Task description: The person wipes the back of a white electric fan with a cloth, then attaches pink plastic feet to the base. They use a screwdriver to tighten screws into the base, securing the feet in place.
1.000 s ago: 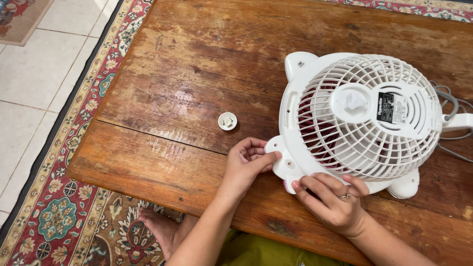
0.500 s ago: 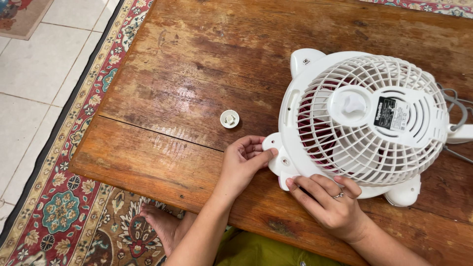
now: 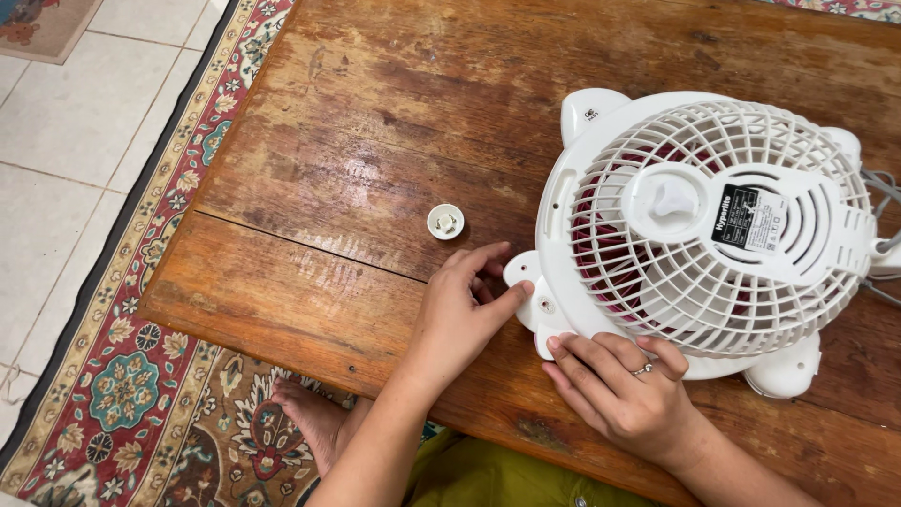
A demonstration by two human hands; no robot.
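A worn wooden tabletop fills most of the view, its boards scratched and patchy, with a patterned red rug under it and pale floor tiles at the left. A small white fan lies face down on the right side of the tabletop, its rear grille up, red blades showing through the ribs, and a grey cord trailing off the right edge.

The left hand rests against the fan's lower left corner. Its thumb presses on the rounded white foot tab there, while the fingers are loosely spread and slightly curled, reaching toward the tab's outer edge; they clamp nothing.

The right hand sits just beside it, at the near rim of the fan. Its fingers, one wearing a ring, lie close together and bent over the rim, the index tip touching the white housing by the tab. It steadies the fan rather than gripping it.

A small round white cap lies alone on the tabletop, near the left hand but apart from it. A bare foot shows below the table edge.
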